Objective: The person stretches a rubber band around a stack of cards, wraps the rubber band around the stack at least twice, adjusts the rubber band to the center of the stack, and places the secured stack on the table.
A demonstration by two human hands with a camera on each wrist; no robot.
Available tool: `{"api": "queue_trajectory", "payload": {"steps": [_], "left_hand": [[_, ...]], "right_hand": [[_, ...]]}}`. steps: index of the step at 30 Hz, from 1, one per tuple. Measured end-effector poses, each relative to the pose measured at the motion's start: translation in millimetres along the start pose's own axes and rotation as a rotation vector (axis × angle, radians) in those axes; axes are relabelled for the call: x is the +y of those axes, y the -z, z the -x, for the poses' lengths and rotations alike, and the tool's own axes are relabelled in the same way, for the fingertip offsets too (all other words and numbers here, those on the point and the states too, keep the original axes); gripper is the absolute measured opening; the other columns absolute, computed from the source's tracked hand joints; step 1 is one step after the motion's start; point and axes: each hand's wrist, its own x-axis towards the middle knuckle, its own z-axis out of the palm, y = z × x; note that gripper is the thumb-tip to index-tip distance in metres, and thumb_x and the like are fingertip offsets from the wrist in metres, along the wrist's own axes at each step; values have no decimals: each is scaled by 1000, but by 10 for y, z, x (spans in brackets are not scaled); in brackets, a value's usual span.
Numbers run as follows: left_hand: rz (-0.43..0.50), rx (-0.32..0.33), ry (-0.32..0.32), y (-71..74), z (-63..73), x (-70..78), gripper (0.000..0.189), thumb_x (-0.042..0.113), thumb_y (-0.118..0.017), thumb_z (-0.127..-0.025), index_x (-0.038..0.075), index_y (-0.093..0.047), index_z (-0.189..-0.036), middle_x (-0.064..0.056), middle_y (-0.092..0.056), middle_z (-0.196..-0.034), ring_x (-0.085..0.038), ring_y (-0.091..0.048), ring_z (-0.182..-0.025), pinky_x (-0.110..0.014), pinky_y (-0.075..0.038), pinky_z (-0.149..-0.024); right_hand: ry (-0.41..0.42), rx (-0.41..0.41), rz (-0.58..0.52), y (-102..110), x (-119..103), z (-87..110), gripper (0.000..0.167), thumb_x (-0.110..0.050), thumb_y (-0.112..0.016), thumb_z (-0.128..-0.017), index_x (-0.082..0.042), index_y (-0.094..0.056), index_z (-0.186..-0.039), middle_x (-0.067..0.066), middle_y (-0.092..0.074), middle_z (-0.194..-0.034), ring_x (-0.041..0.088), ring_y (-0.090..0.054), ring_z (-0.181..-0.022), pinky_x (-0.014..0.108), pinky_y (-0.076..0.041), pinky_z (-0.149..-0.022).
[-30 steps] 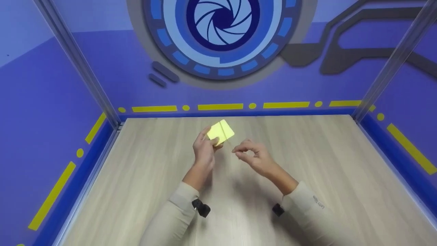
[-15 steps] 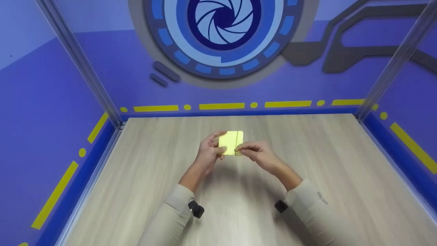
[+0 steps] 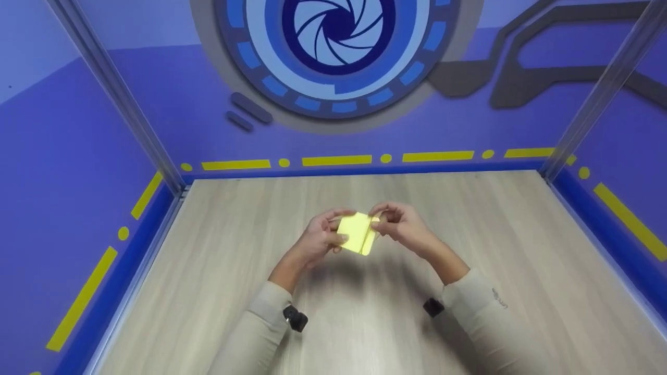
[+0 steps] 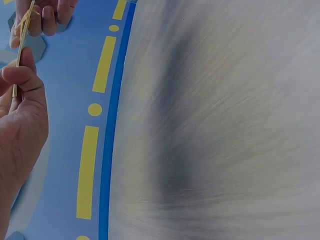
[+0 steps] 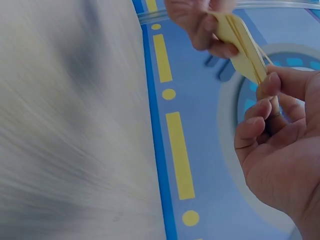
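A thin square yellow pad (image 3: pixel 352 232) with rounded corners is held up over the table between both hands. My left hand (image 3: pixel 319 234) grips its left side, thumb on the front face and the other fingers behind. Across the pad near its right side runs a thin yellowish rubber band (image 5: pixel 265 55). My right hand (image 3: pixel 406 225) pinches this band between thumb and index finger at the pad's upper right edge, drawing part of it off the surface. Seen edge-on in the left wrist view, the pad (image 4: pixel 19 50) is only a narrow strip.
Beneath the hands lies a light wood-grain table (image 3: pixel 234 224). Blue printed panels (image 3: pixel 156 104) with yellow dashes enclose it at the back and both sides, joined by metal corner posts (image 3: pixel 112 83). Small black devices (image 3: pixel 296 318) sit at both sleeve cuffs.
The pad has moved right and nearer, turning clockwise. My right hand, apart from the pad at first, came to its lower right edge, then shifted up along it with the rubber band.
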Motion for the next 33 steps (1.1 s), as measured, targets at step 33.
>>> {"api": "queue_trajectory", "payload": {"steps": [33], "left_hand": [[-116,54,-44,-156,-54,-175,58,-12,-62,-96,12,-59,-149,-16,-72,-135,-14,-64,-83,-20,-48,-58]], "right_hand": [[-271,105,-227,105,164,-19,12,-14,-73,-99,-6,-77,-107,-4,-75,-92,15,-66,-85,24,-52,-72]]}}
